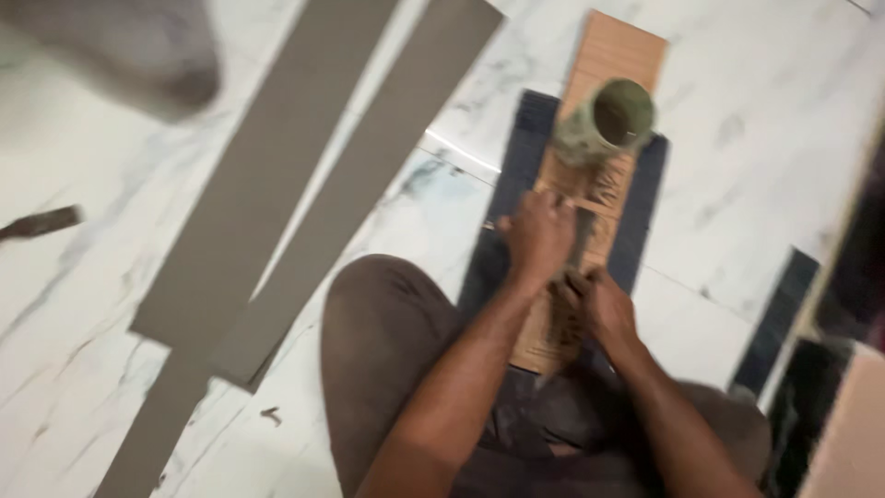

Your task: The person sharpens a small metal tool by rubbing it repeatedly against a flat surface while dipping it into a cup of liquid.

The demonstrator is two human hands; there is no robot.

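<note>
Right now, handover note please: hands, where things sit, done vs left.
Left hand and right hand both grip a flat-bladed tool, the blade pressed onto the tan tile strip.
The strip lies on a dark ridged mat on the marble floor; a smeared green container stands on it.
Done: grey comb streaks show near the hands.
Left: the far end is bare. Two grey strips lie beside, untouched.

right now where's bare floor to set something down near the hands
Bare white marble floor lies right of the orange-brown tile, and left of the long grey strips. It is crowded where both hands, left hand and right hand, meet below the green can.
</note>
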